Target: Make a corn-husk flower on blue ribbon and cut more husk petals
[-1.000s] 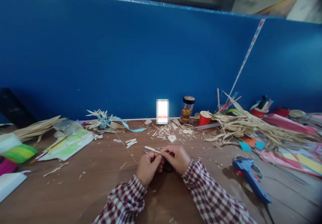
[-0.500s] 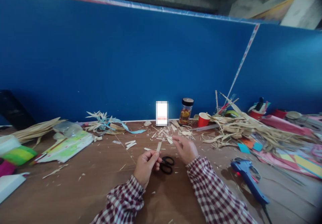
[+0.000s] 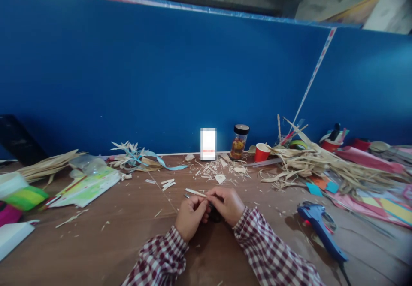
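My left hand (image 3: pixel 192 217) is closed, thumb against its curled fingers. My right hand (image 3: pixel 228 204) meets it from the right, its thumb and forefinger pinched together. A short, flat, pale strip (image 3: pixel 198 194), like dried plant husk, runs leftward from where the fingertips meet; its inner end is hidden by the fingers. Beneath the hands lies a pair of scissors with black handles (image 3: pixel 215 215), mostly covered now. Just beyond are several short cut strips (image 3: pixel 168 184) and a scatter of pale shavings (image 3: pixel 206 169) on the brown table (image 3: pixel 128 239).
A blue glue gun (image 3: pixel 323 230) lies to the right, below a heap of dried husk (image 3: pixel 309 161). At the back stand a black-lidded jar (image 3: pixel 240 142) and a red paper cup (image 3: pixel 262 152). Painted paper (image 3: pixel 86 187) is on the left. A blue partition (image 3: pixel 161 71) closes off the back.
My right hand has come down and left to meet my left hand. The strip, upright in my left fingers before, now points left. The scissor handles have become mostly covered.
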A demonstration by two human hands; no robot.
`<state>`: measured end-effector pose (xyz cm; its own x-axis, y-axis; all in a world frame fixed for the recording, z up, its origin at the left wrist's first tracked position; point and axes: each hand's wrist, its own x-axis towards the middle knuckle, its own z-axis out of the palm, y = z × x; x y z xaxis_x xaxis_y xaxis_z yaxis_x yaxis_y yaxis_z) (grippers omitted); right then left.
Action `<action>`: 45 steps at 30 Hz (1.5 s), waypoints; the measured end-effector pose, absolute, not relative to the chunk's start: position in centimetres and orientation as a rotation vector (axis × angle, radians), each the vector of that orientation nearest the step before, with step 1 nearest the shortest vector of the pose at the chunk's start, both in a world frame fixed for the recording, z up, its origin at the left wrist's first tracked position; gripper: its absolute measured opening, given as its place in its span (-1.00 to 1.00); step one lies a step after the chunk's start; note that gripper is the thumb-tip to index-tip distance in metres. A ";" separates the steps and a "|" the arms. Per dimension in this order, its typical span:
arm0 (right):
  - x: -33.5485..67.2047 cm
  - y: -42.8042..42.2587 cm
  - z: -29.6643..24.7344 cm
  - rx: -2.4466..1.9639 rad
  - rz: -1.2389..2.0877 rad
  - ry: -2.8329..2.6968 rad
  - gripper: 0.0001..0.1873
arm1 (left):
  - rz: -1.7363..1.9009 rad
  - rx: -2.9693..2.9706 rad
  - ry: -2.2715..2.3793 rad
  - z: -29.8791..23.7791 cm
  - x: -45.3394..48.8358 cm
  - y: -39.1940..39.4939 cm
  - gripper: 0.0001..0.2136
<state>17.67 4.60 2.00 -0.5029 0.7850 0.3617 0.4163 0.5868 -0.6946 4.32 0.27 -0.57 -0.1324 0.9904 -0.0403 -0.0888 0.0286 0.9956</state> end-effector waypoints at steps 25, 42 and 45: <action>17.7 4.8 1.9 -0.901 0.838 -2.127 -0.75 | 1.330 1.082 1.249 -0.5 4.5 0.3 -0.76; 18.4 5.9 1.6 -0.921 0.804 -1.950 -0.54 | 1.403 0.892 1.239 -0.8 3.9 0.8 -0.73; 18.0 5.5 1.2 -0.856 0.936 -1.987 -0.52 | 1.351 1.017 1.224 -0.9 4.0 0.7 -0.74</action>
<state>17.95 5.49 1.24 -0.4827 0.8031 0.3494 0.2421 0.5057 -0.8280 4.05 0.65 -0.87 -0.1389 0.9895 -0.0390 -0.1362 0.0199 0.9905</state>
